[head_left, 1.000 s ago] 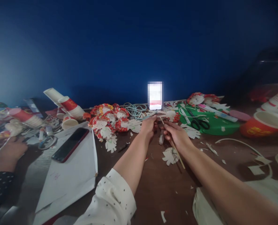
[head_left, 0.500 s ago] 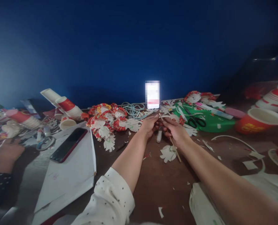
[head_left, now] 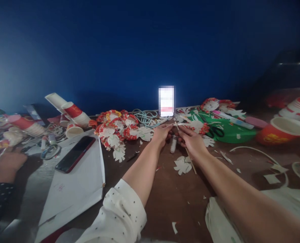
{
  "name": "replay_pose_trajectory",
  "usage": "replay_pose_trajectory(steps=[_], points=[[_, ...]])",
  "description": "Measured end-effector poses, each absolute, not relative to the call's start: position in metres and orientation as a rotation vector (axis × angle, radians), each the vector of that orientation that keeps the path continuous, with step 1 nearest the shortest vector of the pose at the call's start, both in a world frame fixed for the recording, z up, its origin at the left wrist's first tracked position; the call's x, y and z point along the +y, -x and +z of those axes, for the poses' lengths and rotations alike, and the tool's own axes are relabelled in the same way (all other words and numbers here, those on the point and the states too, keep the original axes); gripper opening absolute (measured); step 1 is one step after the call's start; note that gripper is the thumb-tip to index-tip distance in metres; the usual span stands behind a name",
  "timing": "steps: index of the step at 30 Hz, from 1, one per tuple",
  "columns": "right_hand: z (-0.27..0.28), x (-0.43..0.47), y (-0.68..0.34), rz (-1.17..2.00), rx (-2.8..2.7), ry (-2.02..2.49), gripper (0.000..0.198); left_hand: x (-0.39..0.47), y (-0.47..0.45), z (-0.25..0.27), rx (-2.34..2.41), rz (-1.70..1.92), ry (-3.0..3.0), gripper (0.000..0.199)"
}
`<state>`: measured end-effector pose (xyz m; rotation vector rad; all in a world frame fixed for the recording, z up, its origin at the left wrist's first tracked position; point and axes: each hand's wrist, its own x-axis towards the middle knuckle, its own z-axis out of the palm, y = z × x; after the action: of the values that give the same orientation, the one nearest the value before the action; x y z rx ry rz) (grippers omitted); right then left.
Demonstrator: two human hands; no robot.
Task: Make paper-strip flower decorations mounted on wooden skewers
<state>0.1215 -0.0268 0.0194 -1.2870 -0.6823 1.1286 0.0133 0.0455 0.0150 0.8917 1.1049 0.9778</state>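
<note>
My right hand (head_left: pixel 194 144) is closed around a thin wooden stick (head_left: pixel 191 162), which slants from the fingertips down toward me. My left hand (head_left: pixel 162 135) is closed in a pinch at the end of a narrow white strip (head_left: pixel 175 125), which runs across to the right fingertips and the stick's upper end. Behind the right hand, a white cutout with red edging (head_left: pixel 199 127) shows in part; whether it joins the strip I cannot tell. Below the hands lie a small white tube (head_left: pixel 173 145) and white hand-shaped paper cutouts (head_left: pixel 182 165).
Red-and-white paper crafts (head_left: pixel 111 130) and a coiled pale cord (head_left: pixel 146 118) lie at left. A lit screen (head_left: pixel 166 101) stands behind. Scissors (head_left: pixel 216 133) rest on green sheet (head_left: pixel 236 135), near a red cup (head_left: pixel 276 135). A phone (head_left: pixel 75 154) sits on white board (head_left: pixel 76 192); a co-worker's hand (head_left: pixel 8 165) is far left.
The view has shifted slightly. My hands have drawn a little apart, and more of the white strip shows between them. More of the red-edged cutout appears behind my right hand.
</note>
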Motion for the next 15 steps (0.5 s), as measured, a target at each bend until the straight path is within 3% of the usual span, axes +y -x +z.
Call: replay_pose_trajectory(steps=[4, 15], points=[[0.018, -0.026, -0.120, 1.129, -0.655, 1.319, 0.059, 0.043, -0.014, 0.017, 1.105, 0.982, -0.887, 0.014], [0.023, -0.028, -0.121, 1.165, -0.648, 1.266, 0.051, 0.037, -0.013, 0.031, 1.037, 0.948, -0.676, 0.005]])
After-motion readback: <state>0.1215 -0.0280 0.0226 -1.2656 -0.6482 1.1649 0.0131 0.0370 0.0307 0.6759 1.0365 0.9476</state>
